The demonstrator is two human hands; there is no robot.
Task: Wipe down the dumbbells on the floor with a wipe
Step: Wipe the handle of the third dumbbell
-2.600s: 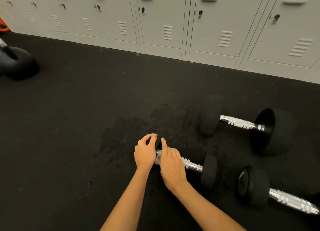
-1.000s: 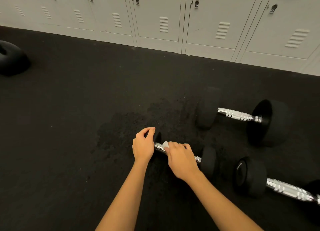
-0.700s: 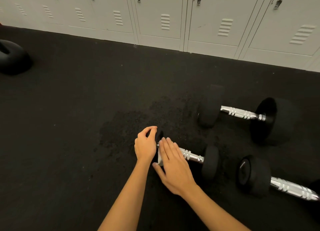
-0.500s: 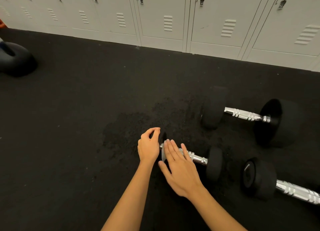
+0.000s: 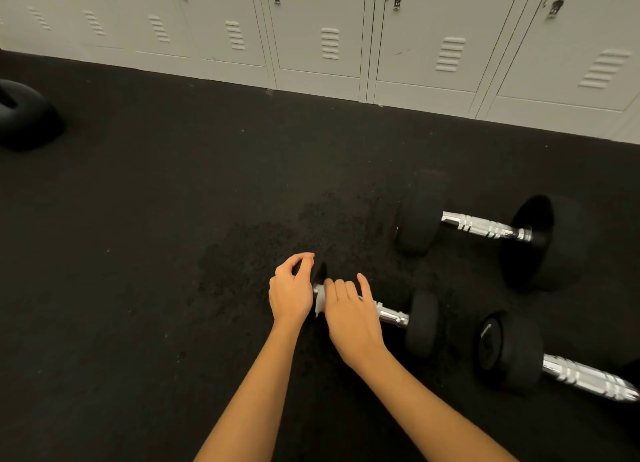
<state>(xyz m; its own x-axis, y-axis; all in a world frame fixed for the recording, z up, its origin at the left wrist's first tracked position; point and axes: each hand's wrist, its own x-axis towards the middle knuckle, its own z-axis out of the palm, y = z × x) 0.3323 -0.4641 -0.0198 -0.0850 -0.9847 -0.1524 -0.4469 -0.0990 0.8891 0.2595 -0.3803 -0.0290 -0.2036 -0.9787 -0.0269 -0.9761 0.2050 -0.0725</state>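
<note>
A small black dumbbell with a chrome handle lies on the black floor in front of me. My left hand grips its left head, which is mostly hidden. My right hand lies over the handle with its fingers curled down onto a white wipe, whose edge shows between the two hands. A bigger dumbbell rests further back on the right. A third dumbbell lies at the lower right, partly cut off by the frame.
A row of pale lockers stands along the far wall. A round black weight sits at the far left edge. A darker damp-looking patch marks the rubber floor beyond my hands.
My right hand's fingers, spread flat over the handle half a second ago, have curled down onto the wipe. My left hand has stayed on the dumbbell's left head.
</note>
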